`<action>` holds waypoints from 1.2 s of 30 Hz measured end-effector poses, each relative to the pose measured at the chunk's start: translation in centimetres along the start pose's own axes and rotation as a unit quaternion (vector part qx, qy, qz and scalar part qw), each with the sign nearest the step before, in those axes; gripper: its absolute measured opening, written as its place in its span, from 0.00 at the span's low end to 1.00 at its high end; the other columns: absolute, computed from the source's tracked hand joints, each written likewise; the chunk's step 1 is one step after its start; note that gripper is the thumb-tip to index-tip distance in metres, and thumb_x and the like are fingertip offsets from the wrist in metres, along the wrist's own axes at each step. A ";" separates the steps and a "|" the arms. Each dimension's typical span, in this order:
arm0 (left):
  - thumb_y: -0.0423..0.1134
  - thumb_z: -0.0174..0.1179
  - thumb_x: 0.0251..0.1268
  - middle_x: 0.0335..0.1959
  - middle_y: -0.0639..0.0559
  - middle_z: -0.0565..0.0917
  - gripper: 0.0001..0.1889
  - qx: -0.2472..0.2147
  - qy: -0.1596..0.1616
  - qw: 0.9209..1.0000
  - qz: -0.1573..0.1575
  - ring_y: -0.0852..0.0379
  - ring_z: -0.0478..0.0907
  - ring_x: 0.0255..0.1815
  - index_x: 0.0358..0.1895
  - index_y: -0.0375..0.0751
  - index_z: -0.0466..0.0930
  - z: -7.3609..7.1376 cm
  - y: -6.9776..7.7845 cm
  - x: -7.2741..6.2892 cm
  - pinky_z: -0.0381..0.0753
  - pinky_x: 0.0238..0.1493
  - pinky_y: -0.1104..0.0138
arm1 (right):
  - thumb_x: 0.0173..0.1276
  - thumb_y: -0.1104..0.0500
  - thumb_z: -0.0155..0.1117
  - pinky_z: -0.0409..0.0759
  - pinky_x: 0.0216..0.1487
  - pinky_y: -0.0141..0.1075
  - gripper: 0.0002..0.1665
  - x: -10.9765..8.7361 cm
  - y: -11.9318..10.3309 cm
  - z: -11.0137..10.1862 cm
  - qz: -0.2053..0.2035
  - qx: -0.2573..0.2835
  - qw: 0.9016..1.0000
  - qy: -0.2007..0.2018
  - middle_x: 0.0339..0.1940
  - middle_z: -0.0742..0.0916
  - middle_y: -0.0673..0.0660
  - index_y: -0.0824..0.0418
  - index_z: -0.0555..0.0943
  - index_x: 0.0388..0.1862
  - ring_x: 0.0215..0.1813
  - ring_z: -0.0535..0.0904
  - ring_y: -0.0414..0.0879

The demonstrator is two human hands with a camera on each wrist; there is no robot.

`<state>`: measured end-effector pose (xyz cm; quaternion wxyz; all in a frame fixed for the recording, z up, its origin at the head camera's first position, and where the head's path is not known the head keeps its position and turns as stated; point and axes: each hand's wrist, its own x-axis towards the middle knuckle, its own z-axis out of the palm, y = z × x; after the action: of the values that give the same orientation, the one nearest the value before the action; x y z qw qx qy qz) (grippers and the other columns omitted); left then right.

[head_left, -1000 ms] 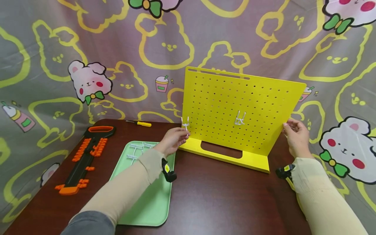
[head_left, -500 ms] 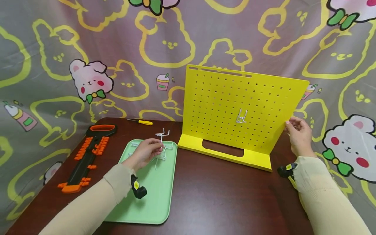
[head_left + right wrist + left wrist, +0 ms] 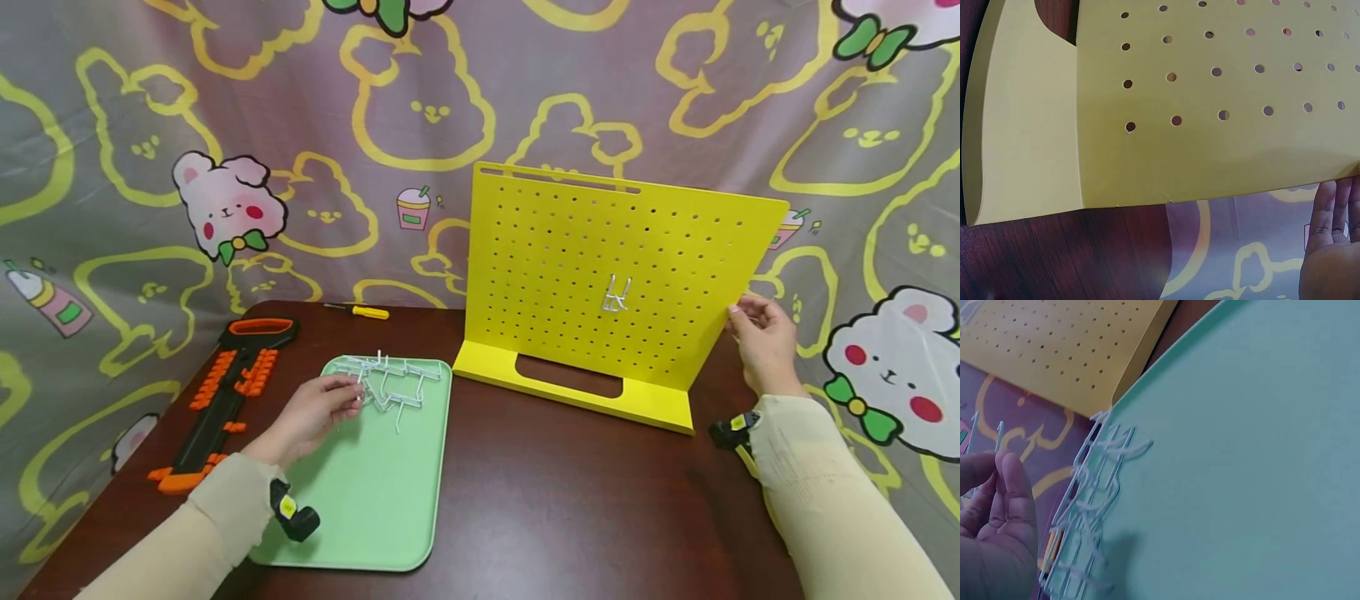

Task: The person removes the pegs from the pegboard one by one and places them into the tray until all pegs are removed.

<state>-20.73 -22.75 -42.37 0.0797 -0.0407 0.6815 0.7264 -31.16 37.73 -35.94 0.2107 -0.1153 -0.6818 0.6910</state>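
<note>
My left hand [image 3: 318, 412] holds a white wire pegboard hook [image 3: 999, 434] between thumb and fingers, above the far left part of a green tray [image 3: 375, 517]. Several more white hooks [image 3: 405, 402] lie tangled along the tray's far end. On the right, a yellow pegboard [image 3: 555, 258] stands upright on its folded base. One white hook [image 3: 617, 296] hangs near the middle of its holes. My right hand [image 3: 771, 350] pinches the board's right edge, thumb in front and the other fingers partly hidden behind it.
Left of the tray lies a black and orange tool rack [image 3: 217, 400]. A yellow-handled screwdriver [image 3: 369, 312] rests near the table's back edge. Behind everything hangs a patterned curtain [image 3: 300, 108]. The brown table [image 3: 570, 500] extends in front of the board.
My left hand has carried its hook leftward from beside the pegboard's left edge to over the tray. My right hand stays at the board's right edge.
</note>
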 end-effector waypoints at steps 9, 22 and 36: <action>0.32 0.54 0.81 0.39 0.47 0.82 0.15 0.057 0.042 0.997 -0.021 0.58 0.82 0.38 0.57 0.20 0.71 -2.3 -0.8 -2.5 0.87 0.43 0.68 | 0.78 0.65 0.60 0.79 0.35 0.19 0.09 0.0 -0.1 0.1 0.006 -0.003 1.000 -0.002 0.39 0.79 0.46 0.49 0.78 0.45 0.39 0.76 0.38; 0.29 0.55 0.79 0.35 0.46 0.82 0.14 0.122 0.066 0.988 -0.066 0.59 0.81 0.34 0.55 0.17 0.73 -3.5 -2.5 -4.3 0.86 0.38 0.69 | 0.77 0.66 0.61 0.80 0.34 0.20 0.09 0.1 0.0 0.1 0.003 0.022 1.000 0.002 0.38 0.80 0.46 0.51 0.79 0.45 0.38 0.76 0.39; 0.26 0.54 0.77 0.34 0.42 0.82 0.11 0.164 0.093 0.978 -0.090 0.58 0.82 0.29 0.51 0.16 0.75 -2.7 -2.8 -4.3 0.87 0.34 0.67 | 0.78 0.64 0.60 0.79 0.37 0.18 0.08 -0.3 -0.2 0.2 0.006 -0.014 1.000 0.005 0.41 0.78 0.48 0.49 0.78 0.45 0.43 0.76 0.39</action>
<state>-16.18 -25.52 -44.61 0.0862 -0.1554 0.7895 0.5874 -30.94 37.39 -35.77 0.2082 -0.1263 -0.6898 0.6818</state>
